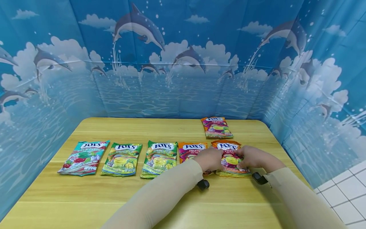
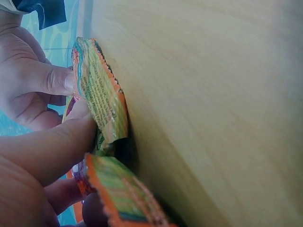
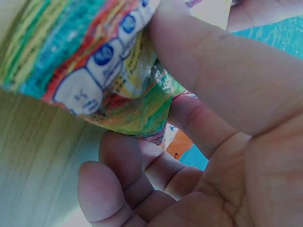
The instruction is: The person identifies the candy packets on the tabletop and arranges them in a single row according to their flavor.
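Observation:
An orange and purple candy bag (image 1: 228, 157) marked FOX'S FRUITS lies between the two hands at the right of the row. My right hand (image 1: 258, 158) grips its right edge, thumb on the front and fingers at the side. On its left edge, my left hand (image 1: 210, 159) pinches the same bag, shown edge-on in the left wrist view (image 2: 102, 94). Partly hidden under the left hand is a second orange fruits bag (image 1: 192, 149). The left hand's fingers reach down between these two bags.
Two green Spring Tea bags (image 1: 160, 159) (image 1: 122, 160) and a teal and red bag (image 1: 84, 159) continue the row leftward. Another orange fruits bag (image 1: 217, 128) lies behind, near the back edge of the wooden table (image 1: 128, 203). A dolphin-print curtain (image 1: 183, 92) stands behind.

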Demonstrator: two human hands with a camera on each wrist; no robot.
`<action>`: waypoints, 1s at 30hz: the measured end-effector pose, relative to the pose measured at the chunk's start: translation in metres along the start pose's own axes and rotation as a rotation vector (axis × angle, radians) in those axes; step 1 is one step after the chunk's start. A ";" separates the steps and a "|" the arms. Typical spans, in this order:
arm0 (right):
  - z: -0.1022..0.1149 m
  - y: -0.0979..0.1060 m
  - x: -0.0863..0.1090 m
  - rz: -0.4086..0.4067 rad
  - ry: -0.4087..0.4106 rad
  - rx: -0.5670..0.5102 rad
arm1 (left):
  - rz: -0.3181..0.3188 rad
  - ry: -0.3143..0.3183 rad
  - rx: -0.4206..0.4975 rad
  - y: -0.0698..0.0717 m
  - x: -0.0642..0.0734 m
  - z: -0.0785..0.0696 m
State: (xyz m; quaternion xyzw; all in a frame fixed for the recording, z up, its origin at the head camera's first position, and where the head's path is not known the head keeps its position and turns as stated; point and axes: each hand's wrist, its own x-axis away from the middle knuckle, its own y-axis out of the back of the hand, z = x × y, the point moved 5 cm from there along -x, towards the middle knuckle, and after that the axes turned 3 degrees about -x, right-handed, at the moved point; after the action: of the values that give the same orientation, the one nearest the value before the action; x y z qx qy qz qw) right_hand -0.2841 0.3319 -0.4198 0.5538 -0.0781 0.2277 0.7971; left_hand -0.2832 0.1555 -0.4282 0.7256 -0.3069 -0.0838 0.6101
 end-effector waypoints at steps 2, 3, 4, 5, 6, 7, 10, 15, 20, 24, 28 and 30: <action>0.000 0.000 0.000 0.000 0.003 0.001 | -0.001 -0.001 -0.001 0.000 0.000 0.000; 0.001 0.000 0.000 0.001 0.003 0.003 | -0.001 0.000 -0.002 0.000 0.000 0.000; 0.001 0.000 0.000 0.002 0.003 0.003 | 0.001 0.002 -0.001 -0.001 0.000 0.000; 0.001 0.000 0.000 0.002 0.003 0.003 | 0.001 0.003 -0.002 -0.001 0.000 0.000; 0.001 0.000 0.000 0.002 0.001 0.002 | 0.001 0.005 -0.001 -0.001 0.000 0.000; 0.000 0.000 -0.001 0.002 0.001 0.003 | 0.002 0.006 0.000 -0.001 0.000 0.000; 0.000 0.000 -0.001 0.003 0.003 0.001 | 0.003 0.010 -0.002 0.000 0.000 0.000; -0.001 -0.001 -0.001 0.005 0.002 -0.003 | 0.001 0.008 -0.012 0.000 0.000 0.000; -0.002 -0.002 -0.001 0.004 0.004 0.002 | 0.002 0.003 -0.013 -0.001 -0.001 0.000; -0.002 -0.003 0.000 0.005 -0.004 -0.003 | 0.007 0.002 -0.013 -0.001 -0.001 -0.001; -0.002 -0.002 0.001 0.003 -0.001 -0.006 | 0.008 0.003 -0.013 -0.001 0.000 -0.001; -0.002 -0.002 0.001 0.000 0.010 -0.007 | 0.004 0.003 -0.012 0.000 0.000 -0.001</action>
State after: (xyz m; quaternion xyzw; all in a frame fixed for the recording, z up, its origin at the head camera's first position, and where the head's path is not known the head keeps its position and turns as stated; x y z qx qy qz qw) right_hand -0.2824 0.3332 -0.4212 0.5499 -0.0748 0.2302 0.7994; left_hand -0.2828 0.1559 -0.4275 0.7214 -0.3071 -0.0835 0.6151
